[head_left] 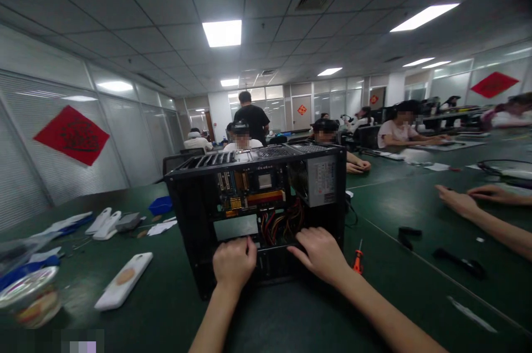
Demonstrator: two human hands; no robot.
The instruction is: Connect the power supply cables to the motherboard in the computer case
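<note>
A black computer case [187, 214] stands before me on the green table with its side off. Inside it I see the motherboard [249, 181], a bundle of coloured cables [285, 223] and the labelled power supply [322, 181] at the upper right. My left hand [234, 263] is closed over the lower front edge of the case, its fingertips hidden. Further right, my right hand [322, 256] grips the same edge, with fingers bent over it and the thumb lying along it. Beside the case on the right lies a screwdriver [358, 261] with an orange handle.
On the left are a white phone [123, 281], a clear plastic cup [31, 297], a blue tray [160, 206] and papers. Black parts [459, 262] lie on the right, near another person's hands [459, 201]. Several people sit at tables behind the case.
</note>
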